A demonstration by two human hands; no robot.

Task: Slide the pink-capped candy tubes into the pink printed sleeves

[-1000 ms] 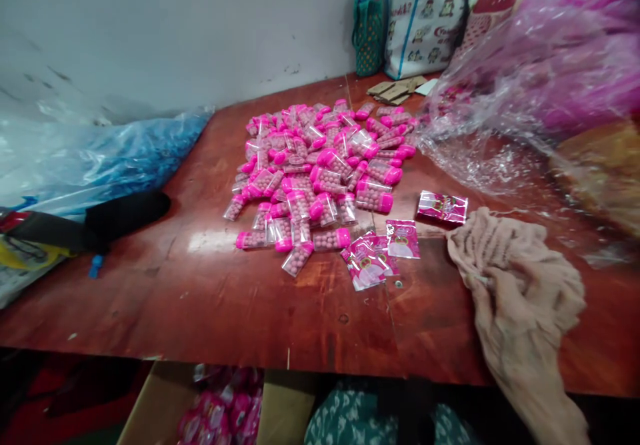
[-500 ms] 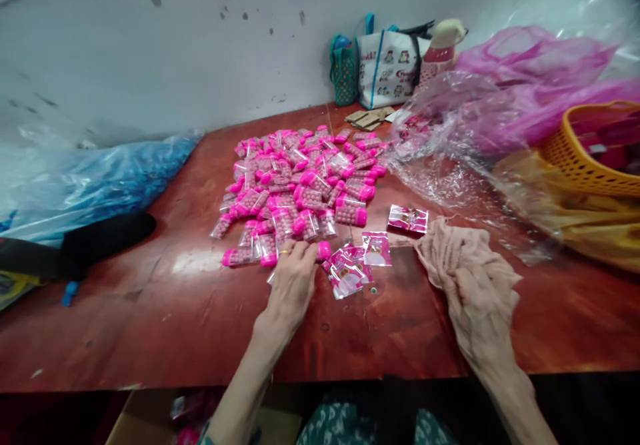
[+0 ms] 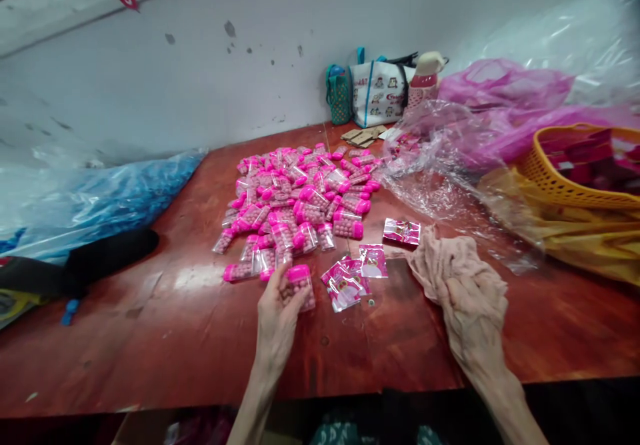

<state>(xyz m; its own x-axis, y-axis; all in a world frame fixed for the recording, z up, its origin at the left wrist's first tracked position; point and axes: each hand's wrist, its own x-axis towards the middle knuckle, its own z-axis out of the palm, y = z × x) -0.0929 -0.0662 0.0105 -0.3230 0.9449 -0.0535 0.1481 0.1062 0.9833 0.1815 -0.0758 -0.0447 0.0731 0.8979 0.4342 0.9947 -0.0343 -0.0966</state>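
Observation:
A heap of small clear bottles with pink caps (image 3: pixel 300 195), filled with pinkish balls, lies in the middle of the red-brown table (image 3: pixel 165 338). My left hand (image 3: pixel 277 312) grips one such bottle (image 3: pixel 299 285) at the near edge of the heap. Just to its right lie a few pink printed sachets (image 3: pixel 350 278), and one more sachet (image 3: pixel 401 231) farther right. My right hand (image 3: pixel 473 318) is closed on a crumpled beige cloth (image 3: pixel 445 262) resting on the table.
Crumpled clear and pink plastic sheeting (image 3: pixel 465 138) and an orange basket (image 3: pixel 575 165) fill the right side. A blue plastic bag (image 3: pixel 100 185) and a dark object (image 3: pixel 107 252) lie at the left. Bags (image 3: pixel 375 92) stand against the back wall.
My left hand came into view, reached the near edge of the heap and has lifted one bottle toward me. My right hand stays on the cloth. The view has tilted upward.

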